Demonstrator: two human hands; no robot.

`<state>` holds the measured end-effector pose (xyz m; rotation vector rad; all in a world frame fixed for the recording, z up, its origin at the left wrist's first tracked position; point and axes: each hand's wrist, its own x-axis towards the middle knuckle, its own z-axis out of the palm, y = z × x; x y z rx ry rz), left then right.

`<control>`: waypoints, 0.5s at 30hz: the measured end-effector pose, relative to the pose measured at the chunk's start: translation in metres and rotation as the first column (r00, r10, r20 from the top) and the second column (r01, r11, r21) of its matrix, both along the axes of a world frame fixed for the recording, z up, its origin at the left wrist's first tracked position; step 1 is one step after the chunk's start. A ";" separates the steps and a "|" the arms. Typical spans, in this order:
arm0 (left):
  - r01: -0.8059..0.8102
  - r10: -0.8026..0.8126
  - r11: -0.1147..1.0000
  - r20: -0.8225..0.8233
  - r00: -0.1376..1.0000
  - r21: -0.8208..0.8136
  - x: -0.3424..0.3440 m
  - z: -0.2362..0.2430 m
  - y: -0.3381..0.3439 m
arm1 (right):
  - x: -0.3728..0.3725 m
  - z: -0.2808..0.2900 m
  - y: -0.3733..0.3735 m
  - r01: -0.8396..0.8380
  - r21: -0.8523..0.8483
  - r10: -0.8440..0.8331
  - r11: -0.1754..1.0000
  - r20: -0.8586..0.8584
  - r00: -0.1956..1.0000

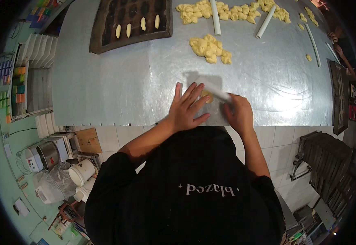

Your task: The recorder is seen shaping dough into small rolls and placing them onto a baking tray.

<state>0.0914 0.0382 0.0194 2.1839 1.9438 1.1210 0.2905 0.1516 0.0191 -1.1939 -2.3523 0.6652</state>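
My right hand (pixel 240 112) is closed around the near end of a white rolling pin (pixel 219 93), which looks smeared by motion. Under or beside the pin lies a small flattened piece of yellow dough (pixel 207 96) on the metal table, by the fingertips of my left hand (pixel 186 107). That hand is open, its fingers spread flat and the thumb pointing toward the pin. Past the hands sits a clump of yellow dough pieces (pixel 207 47). I cannot tell whether the left fingertips touch the dough.
On the steel table (pixel 116 90), a dark moulded tray (pixel 131 41) at the far left holds several dough sticks. More dough lumps (pixel 235 14) lie along the back among white rods (pixel 266 22). Another dark tray (pixel 339 98) stands at the right edge; a person's arm (pixel 343 55) shows beyond.
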 end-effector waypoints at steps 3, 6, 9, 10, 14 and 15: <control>0.150 -0.135 0.904 0.064 0.989 -0.399 -0.019 -0.034 -0.014 | -0.008 0.006 -0.011 -0.441 0.058 0.423 0.896 0.192 0.885; 0.116 -0.075 0.813 0.096 0.993 -0.570 -0.016 -0.027 -0.014 | -0.015 -0.003 -0.016 -0.406 0.175 0.352 0.897 0.273 0.895; -0.066 0.007 0.945 -0.183 0.983 -0.321 -0.008 -0.039 -0.004 | -0.022 -0.036 -0.023 -0.338 0.247 0.242 0.908 0.349 0.905; -0.130 0.063 0.933 -0.204 0.977 -0.334 -0.009 -0.041 0.010 | -0.034 -0.036 -0.014 -0.341 0.242 0.246 0.909 0.349 0.904; -0.456 0.396 0.873 -0.293 0.870 -0.174 -0.021 -0.031 0.074 | -0.078 -0.028 0.028 -0.135 0.360 0.004 0.923 0.340 0.940; -0.452 0.390 0.873 -0.291 0.873 -0.185 -0.016 -0.034 0.062 | -0.078 -0.028 0.027 -0.055 0.387 -0.069 0.921 0.298 0.952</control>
